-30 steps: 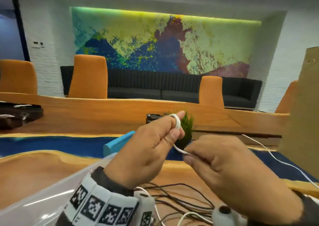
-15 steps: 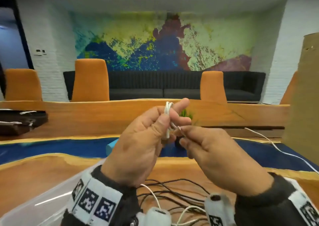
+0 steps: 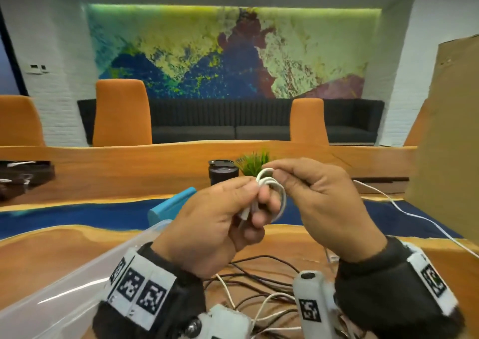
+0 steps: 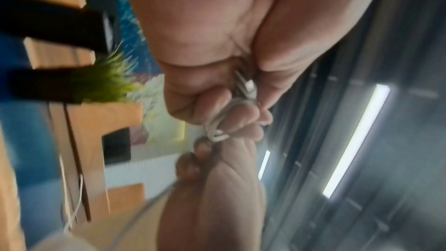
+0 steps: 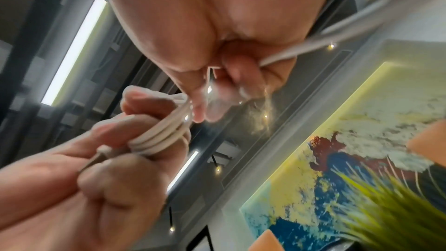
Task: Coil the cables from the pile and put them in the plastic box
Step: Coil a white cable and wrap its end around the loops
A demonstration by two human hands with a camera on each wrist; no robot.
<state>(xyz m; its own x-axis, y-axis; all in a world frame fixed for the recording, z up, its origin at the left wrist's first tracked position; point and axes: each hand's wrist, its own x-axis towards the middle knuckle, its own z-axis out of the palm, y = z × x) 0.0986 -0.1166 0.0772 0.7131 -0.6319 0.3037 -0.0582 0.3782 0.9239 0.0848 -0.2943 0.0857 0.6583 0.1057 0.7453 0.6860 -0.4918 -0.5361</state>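
My left hand (image 3: 259, 196) holds a white cable (image 3: 278, 204) wound in a few loops round its fingers, with thumb and finger pinching the plug end (image 3: 245, 213). My right hand (image 3: 277, 174) pinches the same cable at the top of the coil. The free length (image 3: 414, 217) trails right over the table. The right wrist view shows the loops (image 5: 164, 136), the plug (image 5: 103, 150) and the cable (image 5: 313, 43) leaving the right hand. In the left wrist view the coil (image 4: 216, 121) is blurred. The clear plastic box (image 3: 64, 287) stands at lower left.
A pile of black and white cables (image 3: 259, 287) lies on the wooden table under my hands. A blue object (image 3: 171, 204) lies behind the box. A black cup (image 3: 223, 175) and a green plant (image 3: 254, 162) stand beyond my hands. Cardboard (image 3: 445, 157) rises on the right.
The coil on my left fingers has grown from one loop to a few. My right hand has come up from beside the left to the top of the coil.
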